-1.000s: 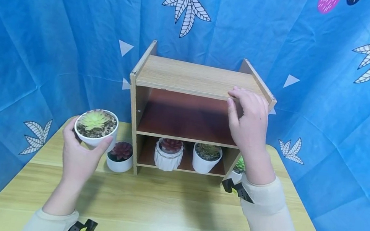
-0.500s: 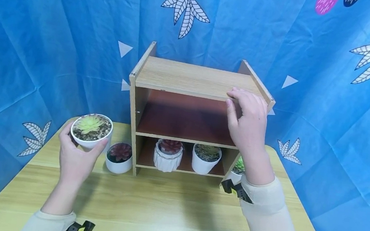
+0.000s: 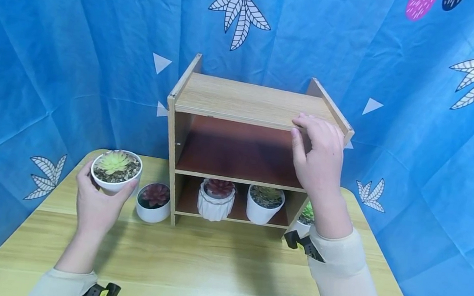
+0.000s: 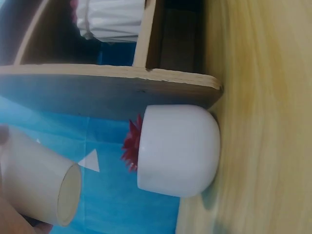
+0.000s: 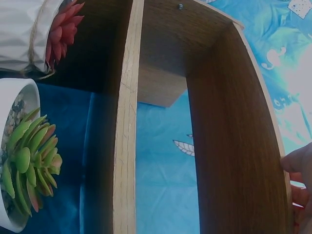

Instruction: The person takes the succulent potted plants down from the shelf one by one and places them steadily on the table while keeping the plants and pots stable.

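Note:
My left hand (image 3: 98, 207) grips a white pot with a pale green succulent (image 3: 114, 162), fingers and thumb around its sides. The left wrist view shows that pot's round base (image 4: 69, 194) up off the table. At the right, my right hand (image 3: 320, 158) holds the front edge of the wooden shelf unit's top board (image 3: 247, 101), with fingers over it and thumb below. Just left of the unit, a dark red succulent in a white pot (image 3: 152, 212) stands on the table. On the lower shelf sit a ribbed white pot (image 3: 215, 207) and a smooth white pot (image 3: 262, 213), both planted.
Another green succulent (image 3: 307, 213) stands right of the unit, partly behind my right forearm. The middle shelf (image 3: 235, 160) lies between the top board and the potted plants below. A blue patterned cloth (image 3: 111, 53) hangs behind and beside the wooden table (image 3: 186, 270).
My left hand has shifted a little left and down with the potted succulent, then stayed nearly still. The right hand keeps its hold on the top board.

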{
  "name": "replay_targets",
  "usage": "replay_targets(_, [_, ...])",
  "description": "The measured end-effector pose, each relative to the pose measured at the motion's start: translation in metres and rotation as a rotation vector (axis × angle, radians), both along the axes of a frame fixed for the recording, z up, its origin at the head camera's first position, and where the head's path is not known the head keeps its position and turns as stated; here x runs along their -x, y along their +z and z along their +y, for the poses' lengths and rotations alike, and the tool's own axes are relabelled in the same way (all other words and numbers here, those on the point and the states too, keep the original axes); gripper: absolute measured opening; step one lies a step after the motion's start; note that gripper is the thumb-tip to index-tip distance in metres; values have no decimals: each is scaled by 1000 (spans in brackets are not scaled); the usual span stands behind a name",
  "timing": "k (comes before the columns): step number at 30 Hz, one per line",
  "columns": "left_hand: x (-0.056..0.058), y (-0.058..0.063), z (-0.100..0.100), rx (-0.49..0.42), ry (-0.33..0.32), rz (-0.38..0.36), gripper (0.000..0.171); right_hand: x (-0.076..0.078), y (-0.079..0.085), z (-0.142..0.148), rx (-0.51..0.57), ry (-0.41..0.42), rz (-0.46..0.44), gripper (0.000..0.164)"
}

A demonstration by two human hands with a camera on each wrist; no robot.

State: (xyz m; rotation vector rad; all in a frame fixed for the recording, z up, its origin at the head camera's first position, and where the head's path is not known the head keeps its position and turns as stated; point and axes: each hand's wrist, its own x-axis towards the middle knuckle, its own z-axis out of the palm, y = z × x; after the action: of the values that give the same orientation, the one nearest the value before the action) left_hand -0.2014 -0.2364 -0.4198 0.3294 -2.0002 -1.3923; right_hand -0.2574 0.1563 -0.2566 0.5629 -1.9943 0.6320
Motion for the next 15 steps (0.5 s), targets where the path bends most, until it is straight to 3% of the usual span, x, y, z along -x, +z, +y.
replay_targets(15, [7,-20,-12,-47,32,-79,102,0,-1,-1,1,1,5,23])
